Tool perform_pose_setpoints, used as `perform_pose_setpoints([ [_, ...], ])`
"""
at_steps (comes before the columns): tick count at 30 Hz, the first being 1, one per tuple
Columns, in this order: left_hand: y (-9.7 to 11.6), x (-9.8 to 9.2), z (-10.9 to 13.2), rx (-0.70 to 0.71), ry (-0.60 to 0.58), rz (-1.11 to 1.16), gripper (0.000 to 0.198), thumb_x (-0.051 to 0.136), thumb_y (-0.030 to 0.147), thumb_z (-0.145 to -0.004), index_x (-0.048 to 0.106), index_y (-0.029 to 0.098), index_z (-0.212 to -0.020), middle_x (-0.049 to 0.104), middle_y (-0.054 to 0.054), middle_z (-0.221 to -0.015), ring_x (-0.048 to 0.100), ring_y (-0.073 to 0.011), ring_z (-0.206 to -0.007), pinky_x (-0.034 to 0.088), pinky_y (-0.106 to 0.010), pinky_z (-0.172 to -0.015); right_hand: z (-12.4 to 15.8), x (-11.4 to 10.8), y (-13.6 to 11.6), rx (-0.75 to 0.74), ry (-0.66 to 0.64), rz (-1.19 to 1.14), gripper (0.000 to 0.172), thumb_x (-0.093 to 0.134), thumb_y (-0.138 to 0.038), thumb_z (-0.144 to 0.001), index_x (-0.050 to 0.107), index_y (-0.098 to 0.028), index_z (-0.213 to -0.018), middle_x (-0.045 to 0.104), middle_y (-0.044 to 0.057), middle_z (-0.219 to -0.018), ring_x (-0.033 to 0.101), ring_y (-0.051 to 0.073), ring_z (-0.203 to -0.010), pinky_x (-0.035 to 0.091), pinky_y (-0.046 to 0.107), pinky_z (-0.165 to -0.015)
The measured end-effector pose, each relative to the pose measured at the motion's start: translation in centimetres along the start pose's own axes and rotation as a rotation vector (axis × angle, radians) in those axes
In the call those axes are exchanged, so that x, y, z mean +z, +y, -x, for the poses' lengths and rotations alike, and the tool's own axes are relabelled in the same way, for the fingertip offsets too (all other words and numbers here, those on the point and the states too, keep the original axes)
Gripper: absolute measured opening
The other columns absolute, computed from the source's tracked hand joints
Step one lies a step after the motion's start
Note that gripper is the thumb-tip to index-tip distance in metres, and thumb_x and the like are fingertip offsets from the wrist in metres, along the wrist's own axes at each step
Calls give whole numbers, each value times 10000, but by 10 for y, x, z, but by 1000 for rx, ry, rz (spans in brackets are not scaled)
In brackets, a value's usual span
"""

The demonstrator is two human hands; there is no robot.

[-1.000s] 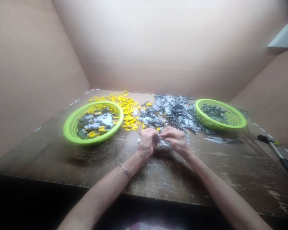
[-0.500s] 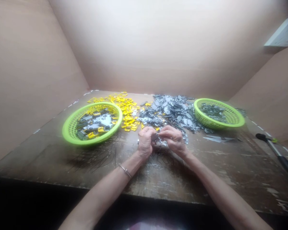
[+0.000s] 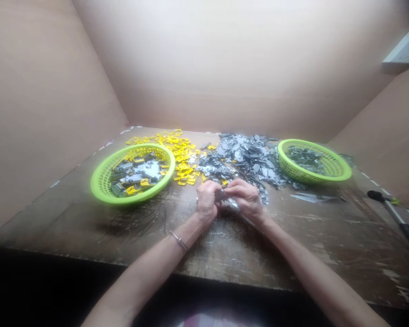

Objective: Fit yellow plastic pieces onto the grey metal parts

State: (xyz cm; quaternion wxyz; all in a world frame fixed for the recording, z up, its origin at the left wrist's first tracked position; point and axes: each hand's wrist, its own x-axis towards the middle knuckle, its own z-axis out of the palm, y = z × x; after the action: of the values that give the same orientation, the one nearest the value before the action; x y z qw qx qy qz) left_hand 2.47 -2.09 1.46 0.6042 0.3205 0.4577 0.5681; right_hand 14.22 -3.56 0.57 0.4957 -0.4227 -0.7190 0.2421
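Observation:
At the near edge of the pile, my left hand (image 3: 207, 200) is closed around a small grey flat part (image 3: 220, 195). The fingers of my right hand (image 3: 246, 199) pinch at the same part from the right; whether they hold a further small piece is hidden. Just beyond both hands spreads a heap of grey metal-looking parts (image 3: 245, 152). Yellow frame-like pieces (image 3: 182, 152) lie loose to its left. A few grey bits show on the table under my hands.
A green basket (image 3: 98, 193) at left holds grey and yellow parts. Another green basket (image 3: 344, 175) at right holds dark grey pieces. A black-handled tool (image 3: 391, 213) and a flat pale piece (image 3: 310, 198) lie on the worn table (image 3: 136, 247) at right. Thin dark strands lie below the left basket.
The view has shifted slightly, so the baskets and tool sit a little further right. Both hands stay together at the grey part, with only small finger movement.

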Motion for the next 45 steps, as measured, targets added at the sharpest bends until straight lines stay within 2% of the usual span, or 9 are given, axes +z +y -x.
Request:
perform_pose_setpoints([
  [5,0,-1,1,25,-30,13,69,476,135,-536,433,137,-482,393,53,-429,374,-51,-366,252,-167,-335,6,11,5,99,149,-110,164,530,-112,-646,644,-219,-695,555,12,-709,521,127,-690,434,278,-657],
  [8,0,-2,1,35,-35,20,34,479,145,-538,457,136,-513,419,49,-439,387,-50,-373,271,-165,-352,7,18,2,210,218,-239,129,560,-142,-619,645,-214,-684,571,25,-774,532,143,-730,464,279,-608],
  [11,-1,-2,0,36,-30,17,23,484,159,-543,479,137,-535,442,44,-446,393,-50,-380,267,-161,-357,7,21,-2,299,233,-361,126,570,-157,-611,649,-203,-698,595,40,-812,546,163,-750,477,302,-603],
  [16,-3,-1,-4,-70,-27,-14,83,502,188,-535,535,139,-594,493,23,-480,408,-63,-388,218,-162,-327,5,16,-1,223,215,-281,119,572,-149,-626,654,-210,-687,625,33,-769,552,163,-761,417,355,-770],
  [20,-3,-2,-7,-110,-36,-23,64,505,181,-525,528,130,-557,479,25,-462,399,-61,-379,209,-162,-318,4,14,0,216,158,-255,111,558,-162,-649,650,-206,-693,622,32,-769,552,159,-754,424,330,-744],
  [26,-1,-1,-4,-50,13,-27,21,487,144,-509,484,132,-492,462,30,-472,406,-60,-392,222,-154,-305,1,11,-1,222,119,-295,76,572,-185,-648,644,-189,-670,612,31,-749,546,150,-744,420,309,-738],
  [33,1,-1,0,-56,-54,-19,55,496,186,-535,513,138,-556,488,19,-540,438,-75,-410,244,-163,-294,0,7,5,235,96,-356,63,583,-218,-639,629,-180,-660,588,38,-832,535,153,-785,438,301,-711],
  [41,4,0,2,-126,-91,0,195,556,319,-565,505,136,-606,445,33,-471,390,-64,-355,242,-175,-292,-4,2,-1,153,63,-298,72,558,-185,-664,628,-192,-680,587,34,-830,531,150,-793,418,301,-748],
  [45,3,-2,1,-135,-117,35,198,573,314,-552,504,138,-611,453,33,-488,397,-64,-367,239,-173,-292,-6,-1,-4,130,28,-239,73,551,-180,-672,622,-194,-685,580,35,-836,527,152,-800,411,295,-752],
])
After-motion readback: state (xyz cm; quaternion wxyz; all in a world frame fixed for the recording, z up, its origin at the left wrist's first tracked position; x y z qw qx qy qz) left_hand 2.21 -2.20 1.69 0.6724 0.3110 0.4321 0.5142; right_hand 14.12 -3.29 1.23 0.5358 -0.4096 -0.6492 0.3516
